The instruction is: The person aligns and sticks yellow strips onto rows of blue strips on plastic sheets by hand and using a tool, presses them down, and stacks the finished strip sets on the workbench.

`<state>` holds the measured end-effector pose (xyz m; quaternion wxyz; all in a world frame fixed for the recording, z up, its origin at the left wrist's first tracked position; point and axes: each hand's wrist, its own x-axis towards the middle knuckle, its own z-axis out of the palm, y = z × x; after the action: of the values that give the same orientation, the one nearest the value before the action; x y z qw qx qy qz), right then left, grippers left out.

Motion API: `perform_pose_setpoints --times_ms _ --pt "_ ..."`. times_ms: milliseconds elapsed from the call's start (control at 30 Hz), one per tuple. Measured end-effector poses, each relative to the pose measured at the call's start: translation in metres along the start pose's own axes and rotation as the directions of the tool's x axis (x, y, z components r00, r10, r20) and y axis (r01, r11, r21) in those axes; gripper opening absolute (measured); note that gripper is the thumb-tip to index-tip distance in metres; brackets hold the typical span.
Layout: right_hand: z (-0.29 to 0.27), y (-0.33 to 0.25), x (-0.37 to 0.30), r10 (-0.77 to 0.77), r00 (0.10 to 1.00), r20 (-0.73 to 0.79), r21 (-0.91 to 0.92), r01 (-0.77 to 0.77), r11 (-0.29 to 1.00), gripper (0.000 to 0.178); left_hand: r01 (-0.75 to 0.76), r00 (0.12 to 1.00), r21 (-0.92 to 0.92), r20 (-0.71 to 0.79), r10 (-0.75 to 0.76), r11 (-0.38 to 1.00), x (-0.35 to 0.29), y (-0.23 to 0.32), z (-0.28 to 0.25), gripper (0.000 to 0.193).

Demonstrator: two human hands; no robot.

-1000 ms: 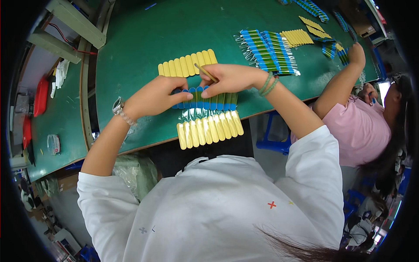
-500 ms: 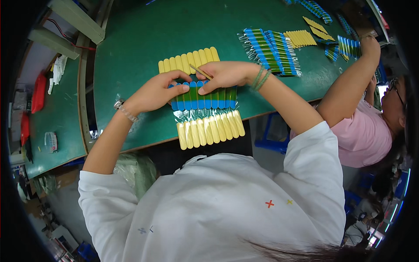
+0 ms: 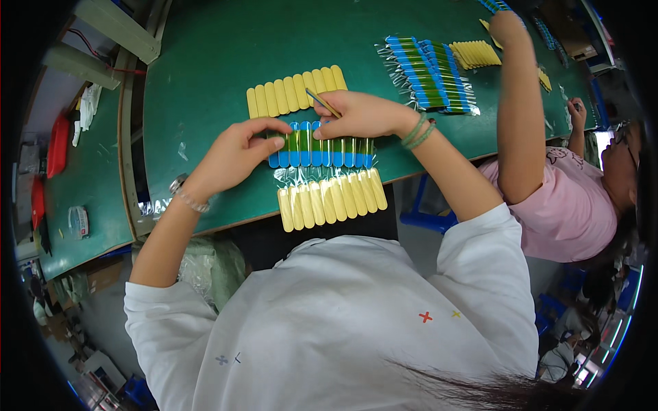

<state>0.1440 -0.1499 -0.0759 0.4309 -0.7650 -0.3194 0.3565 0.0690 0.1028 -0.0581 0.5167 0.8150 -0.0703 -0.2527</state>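
A row of flat, round-ended pieces in clear film lies before me, its blue-and-green half (image 3: 322,156) on the table and its yellow half (image 3: 332,200) over the front edge. At its upper left corner is my left hand (image 3: 236,154), thumb and forefinger bent around the corner. My right hand (image 3: 363,113) holds a thin stick-like tool (image 3: 324,103) slanting up to the left, with its thumb by the top of the blue-and-green pieces. Just beyond the hands lies a second yellow row (image 3: 291,94). The fingertips of my right hand are partly hidden.
Blue-and-green wrapped rows (image 3: 428,75) and a yellow row (image 3: 476,54) lie farther right on the green table (image 3: 226,61). A co-worker's arm (image 3: 515,109) reaches over the table there. On the left stand a metal post (image 3: 120,31) and a side table with red items (image 3: 59,145).
My left fingers have slid slightly left along the blue-and-green row. The tool in my right hand tilts more steeply. The co-worker's arm has swung left and farther over the table.
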Motion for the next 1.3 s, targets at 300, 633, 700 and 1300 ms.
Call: perform_pose_setpoints --times_ms 300,633,700,1300 --pt "0.016 -0.047 0.037 -0.122 0.988 -0.1 -0.267 0.091 0.959 0.043 -0.078 0.977 -0.092 -0.205 0.058 0.993 -0.031 -0.015 0.015 0.028" --pt "0.02 -0.042 0.086 0.0 0.952 0.305 -0.196 0.063 0.979 0.041 -0.147 0.898 -0.217 -0.438 0.038 0.965 -0.083 -0.028 0.043 0.029" --pt "0.02 -0.04 0.089 -0.015 0.941 0.339 -0.161 0.074 0.984 0.041 -0.147 0.888 -0.123 -0.453 0.077 0.981 -0.079 -0.03 0.048 0.033" --pt "0.02 -0.039 0.079 -0.069 0.958 0.278 -0.221 0.133 0.966 0.042 -0.218 0.665 0.89 -0.166 0.728 0.401 -0.05 -0.029 0.05 0.023"
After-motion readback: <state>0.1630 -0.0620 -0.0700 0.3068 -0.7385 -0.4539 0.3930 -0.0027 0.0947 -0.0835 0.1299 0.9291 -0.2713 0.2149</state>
